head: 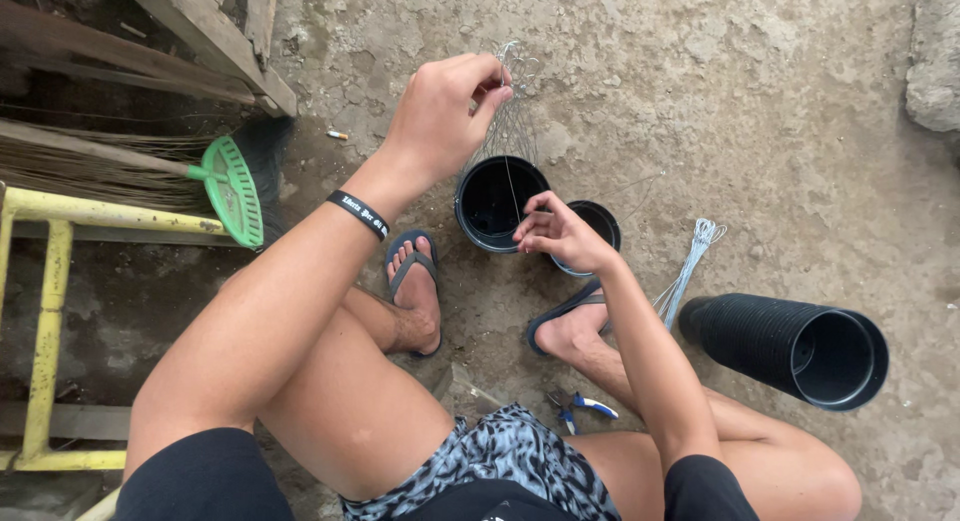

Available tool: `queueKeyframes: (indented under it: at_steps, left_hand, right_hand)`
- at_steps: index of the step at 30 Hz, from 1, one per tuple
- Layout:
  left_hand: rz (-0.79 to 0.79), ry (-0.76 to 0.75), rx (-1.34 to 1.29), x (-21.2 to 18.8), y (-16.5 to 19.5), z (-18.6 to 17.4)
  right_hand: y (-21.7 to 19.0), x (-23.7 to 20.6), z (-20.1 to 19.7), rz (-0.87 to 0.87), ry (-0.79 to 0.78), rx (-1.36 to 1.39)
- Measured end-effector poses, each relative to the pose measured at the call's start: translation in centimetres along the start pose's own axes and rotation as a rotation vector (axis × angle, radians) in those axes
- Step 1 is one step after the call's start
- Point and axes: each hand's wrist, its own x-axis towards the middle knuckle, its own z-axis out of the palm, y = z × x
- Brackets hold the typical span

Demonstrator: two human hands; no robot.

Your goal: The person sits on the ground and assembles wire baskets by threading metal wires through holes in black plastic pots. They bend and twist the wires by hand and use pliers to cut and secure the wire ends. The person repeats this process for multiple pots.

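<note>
My left hand [445,106] is raised and pinches the twisted top of a thin wire hanger [510,101]. Its strands run down to a black plastic pot [497,201] that hangs or stands just below. My right hand [560,231] grips the pot's near rim and a wire strand there. A second, smaller black pot [598,221] sits on the ground just right of the first, partly behind my right hand. I sit low with both feet in flip-flops on bare dirt.
A stack of nested black pots [790,346] lies on its side at right. A bundle of wires [690,266] lies beside my right foot. Blue-handled pliers [580,406] rest near my leg. A green broom [225,186] and yellow frame [55,281] stand at left.
</note>
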Motion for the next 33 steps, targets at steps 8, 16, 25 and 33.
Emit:
queueKeyframes:
  at_steps: [8,16,25,33]
  left_hand:
    - [0.03,0.002,-0.005,0.1,-0.1,-0.3]
    - [0.035,0.004,-0.019,0.3,-0.5,-0.1]
    - [0.016,0.019,-0.031,0.4,-0.5,0.1]
    - [-0.009,0.029,0.012,0.6,-0.6,0.3]
  right_hand:
    - [1.9,-2.8,-0.3,-0.046,-0.013,0.062]
    - [1.1,-2.8,-1.4,0.153,-0.283,0.015]
    - [1.8,-3.4,-1.5,0.249,-0.403,0.05]
    - [1.1,-4.8,-1.6,0.211,-0.275,-0.121]
